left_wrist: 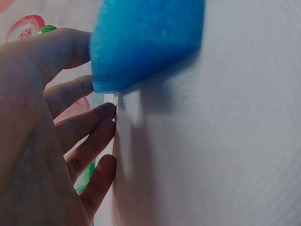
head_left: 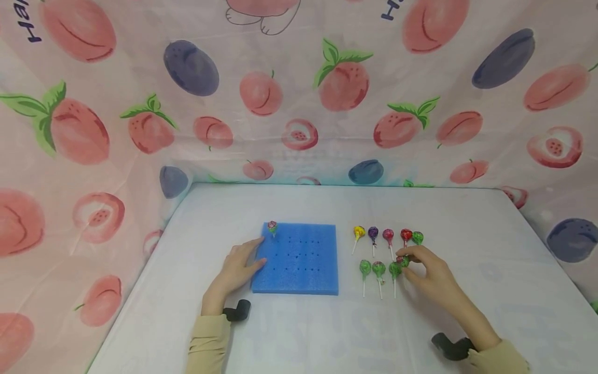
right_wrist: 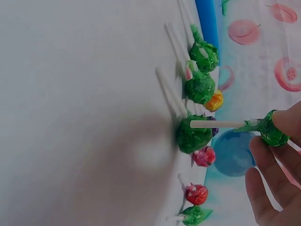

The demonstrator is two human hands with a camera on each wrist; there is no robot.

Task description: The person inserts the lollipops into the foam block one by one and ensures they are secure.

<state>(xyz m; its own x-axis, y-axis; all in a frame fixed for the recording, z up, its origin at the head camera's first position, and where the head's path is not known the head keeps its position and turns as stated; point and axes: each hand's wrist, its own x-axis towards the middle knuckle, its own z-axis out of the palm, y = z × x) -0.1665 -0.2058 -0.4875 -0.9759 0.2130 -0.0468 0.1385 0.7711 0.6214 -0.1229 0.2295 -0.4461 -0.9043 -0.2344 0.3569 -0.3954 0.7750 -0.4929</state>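
Observation:
My right hand (head_left: pixel 432 272) pinches a green-wrapped lollipop (right_wrist: pixel 275 134) by its candy head, its white stick pointing away from the fingers in the right wrist view. That hand is over the right end of a front row of green lollipops (head_left: pixel 379 268). On the left, my left hand (head_left: pixel 239 267) rests against the left edge of a blue foam board (head_left: pixel 299 284) dotted with small holes, fingers extended and spread. One green-and-pink lollipop (head_left: pixel 272 226) stands upright in the board's back left corner.
Behind the front row lie a yellow lollipop (head_left: pixel 358 232), a purple one (head_left: pixel 372 232), a pink one (head_left: pixel 388 235), a red one (head_left: pixel 406 235) and a green one (head_left: pixel 418 238). A fruit-patterned cloth (head_left: pixel 299 104) hangs behind the white table (head_left: pixel 233 202).

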